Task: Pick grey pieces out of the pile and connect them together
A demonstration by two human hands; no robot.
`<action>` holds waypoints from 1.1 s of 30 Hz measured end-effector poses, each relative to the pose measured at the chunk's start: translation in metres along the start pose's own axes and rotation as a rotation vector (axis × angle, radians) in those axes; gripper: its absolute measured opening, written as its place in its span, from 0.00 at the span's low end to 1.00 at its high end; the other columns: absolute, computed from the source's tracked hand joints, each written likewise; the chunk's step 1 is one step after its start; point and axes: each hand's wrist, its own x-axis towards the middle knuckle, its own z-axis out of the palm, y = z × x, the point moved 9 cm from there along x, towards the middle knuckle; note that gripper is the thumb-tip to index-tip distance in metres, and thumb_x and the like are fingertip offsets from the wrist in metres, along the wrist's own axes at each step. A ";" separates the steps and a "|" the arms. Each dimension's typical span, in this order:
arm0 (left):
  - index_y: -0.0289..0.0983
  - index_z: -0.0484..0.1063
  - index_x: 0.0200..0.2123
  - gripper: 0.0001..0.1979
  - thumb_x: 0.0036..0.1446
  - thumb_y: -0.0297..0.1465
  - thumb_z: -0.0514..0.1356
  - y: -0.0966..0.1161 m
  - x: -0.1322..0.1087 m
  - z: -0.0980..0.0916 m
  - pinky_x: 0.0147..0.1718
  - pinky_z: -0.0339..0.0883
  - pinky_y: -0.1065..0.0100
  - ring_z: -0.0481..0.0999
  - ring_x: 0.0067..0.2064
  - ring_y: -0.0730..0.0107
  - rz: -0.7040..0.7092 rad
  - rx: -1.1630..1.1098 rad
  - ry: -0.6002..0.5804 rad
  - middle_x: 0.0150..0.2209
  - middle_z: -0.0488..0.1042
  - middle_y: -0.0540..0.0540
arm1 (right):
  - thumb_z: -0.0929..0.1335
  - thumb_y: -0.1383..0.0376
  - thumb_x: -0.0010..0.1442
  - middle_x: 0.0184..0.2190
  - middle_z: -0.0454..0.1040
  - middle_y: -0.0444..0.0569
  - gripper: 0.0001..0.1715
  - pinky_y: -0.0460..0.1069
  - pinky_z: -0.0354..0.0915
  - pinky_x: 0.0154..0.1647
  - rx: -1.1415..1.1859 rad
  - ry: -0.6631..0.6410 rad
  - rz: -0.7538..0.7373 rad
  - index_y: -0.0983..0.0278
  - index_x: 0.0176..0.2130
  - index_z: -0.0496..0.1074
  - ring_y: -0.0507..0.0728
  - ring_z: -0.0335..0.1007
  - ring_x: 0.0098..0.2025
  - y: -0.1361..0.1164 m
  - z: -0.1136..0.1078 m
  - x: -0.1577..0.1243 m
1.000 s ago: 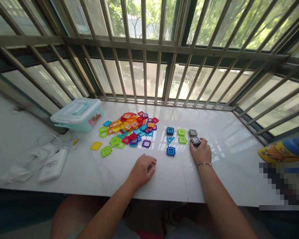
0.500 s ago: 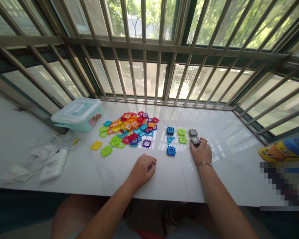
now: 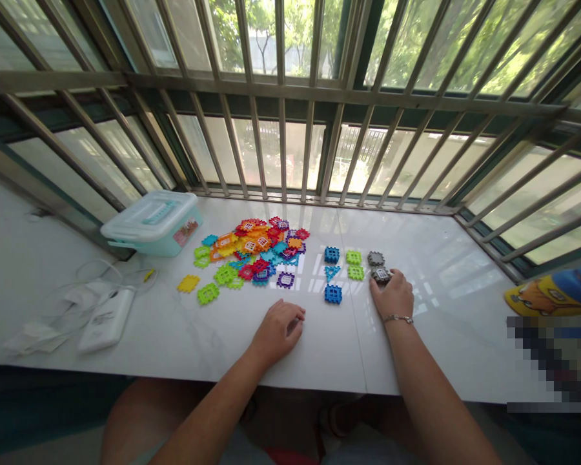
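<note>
My right hand [image 3: 393, 295] has its thumb and fingers closed around a small stack of grey interlocking building tiles [image 3: 381, 275], the top one showing a white window. Just behind it sits another grey tile stack [image 3: 376, 258]. To the left stand green tile stacks [image 3: 353, 257], blue tile stacks [image 3: 333, 294] and a blue triangular tile [image 3: 332, 274]. My left hand [image 3: 279, 328] rests on the table with its fingers curled in and thumb close to them; nothing shows in it. A purple-framed window tile [image 3: 285, 279] lies nearest beyond it.
A mixed heap of coloured tiles [image 3: 250, 244] spreads over the left middle of the white table [image 3: 174, 342]. A lidded pale-green box [image 3: 152, 223] is behind it, with a white power bank [image 3: 107, 320] and cables at left. A yellow-and-blue object [image 3: 554, 290] lies right. Metal bars [image 3: 310, 148] close the back.
The view has shifted very slightly. Both hands and the tiles keep their places, with my right hand still on the grey stack.
</note>
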 end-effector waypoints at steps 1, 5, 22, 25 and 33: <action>0.44 0.75 0.41 0.08 0.64 0.25 0.60 0.000 0.000 0.000 0.71 0.59 0.42 0.81 0.55 0.57 0.000 0.000 0.001 0.50 0.83 0.46 | 0.71 0.46 0.65 0.55 0.75 0.64 0.39 0.58 0.64 0.51 -0.001 -0.004 0.003 0.67 0.63 0.65 0.70 0.70 0.53 0.000 0.000 0.000; 0.44 0.76 0.41 0.08 0.63 0.25 0.61 0.001 0.000 -0.001 0.71 0.60 0.41 0.81 0.54 0.57 0.001 0.003 0.009 0.50 0.84 0.46 | 0.71 0.46 0.65 0.55 0.75 0.64 0.38 0.58 0.64 0.51 -0.001 -0.009 0.005 0.68 0.63 0.65 0.70 0.70 0.52 -0.001 0.000 0.000; 0.44 0.75 0.41 0.09 0.62 0.24 0.61 -0.001 0.001 0.000 0.71 0.60 0.44 0.81 0.54 0.58 0.008 0.006 0.009 0.49 0.84 0.47 | 0.69 0.40 0.66 0.57 0.71 0.66 0.44 0.60 0.64 0.53 -0.010 0.007 0.010 0.68 0.65 0.63 0.72 0.68 0.55 -0.001 0.001 -0.003; 0.44 0.75 0.41 0.09 0.62 0.24 0.61 0.001 0.002 -0.001 0.70 0.60 0.45 0.81 0.54 0.58 0.011 0.003 0.012 0.49 0.84 0.47 | 0.69 0.38 0.65 0.59 0.69 0.68 0.47 0.62 0.65 0.54 0.012 0.011 0.032 0.68 0.66 0.63 0.73 0.67 0.56 -0.001 0.000 -0.003; 0.43 0.76 0.43 0.07 0.62 0.27 0.62 -0.001 -0.004 -0.001 0.70 0.62 0.44 0.82 0.52 0.58 0.016 -0.036 0.050 0.47 0.84 0.46 | 0.63 0.38 0.68 0.65 0.63 0.73 0.49 0.72 0.56 0.69 0.178 0.063 -0.142 0.69 0.70 0.54 0.76 0.55 0.71 -0.011 -0.022 -0.040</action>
